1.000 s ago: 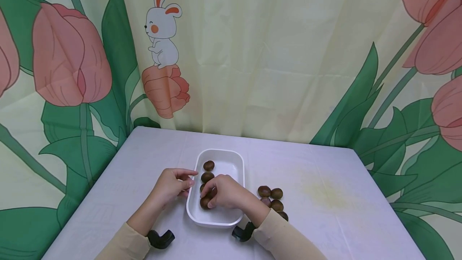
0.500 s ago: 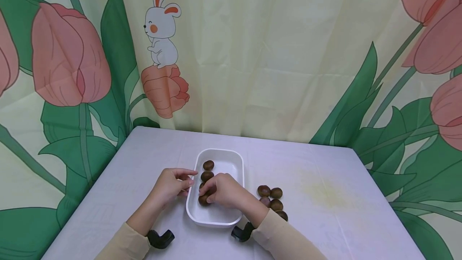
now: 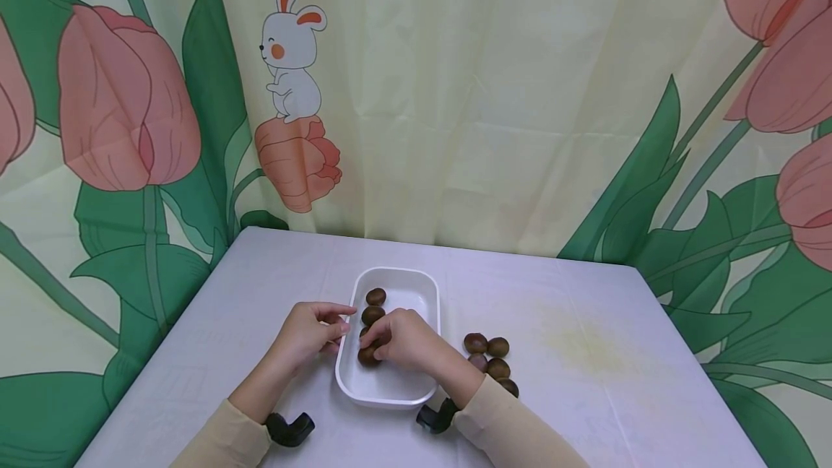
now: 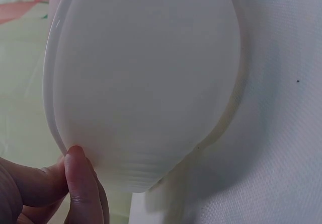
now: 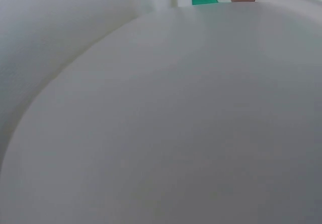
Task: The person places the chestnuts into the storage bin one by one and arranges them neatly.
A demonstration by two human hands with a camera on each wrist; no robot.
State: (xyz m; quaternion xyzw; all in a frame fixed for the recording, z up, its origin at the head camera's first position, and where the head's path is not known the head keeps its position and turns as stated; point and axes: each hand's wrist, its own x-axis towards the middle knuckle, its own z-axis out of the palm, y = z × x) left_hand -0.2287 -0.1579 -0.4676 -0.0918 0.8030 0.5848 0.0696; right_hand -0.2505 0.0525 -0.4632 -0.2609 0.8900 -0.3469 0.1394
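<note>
A white tray (image 3: 390,399) lies on the table in the head view, with a row of brown chestnuts (image 3: 373,315) along its left side. My left hand (image 3: 312,334) holds the tray's left rim; the left wrist view shows its fingertips (image 4: 78,171) against the outer wall. Inside the tray, my right hand (image 3: 406,341) pinches the nearest chestnut (image 3: 367,357) of the row between thumb and index finger. Its fingers partly cover the chestnut just beyond. Only the tray's outer wall (image 5: 166,118) fills the right wrist view, so the right hand's fingers are hidden there.
Several more chestnuts (image 3: 497,368) sit in a group on the white tablecloth (image 3: 585,410), right of the tray, partly behind the right forearm. Black curved pieces (image 3: 289,430) are at both wrists. A printed curtain (image 3: 487,92) hangs behind the table.
My right hand has slid the nearest chestnut slightly away from me, up against the row. The left hand and the tray stay almost where they were.
</note>
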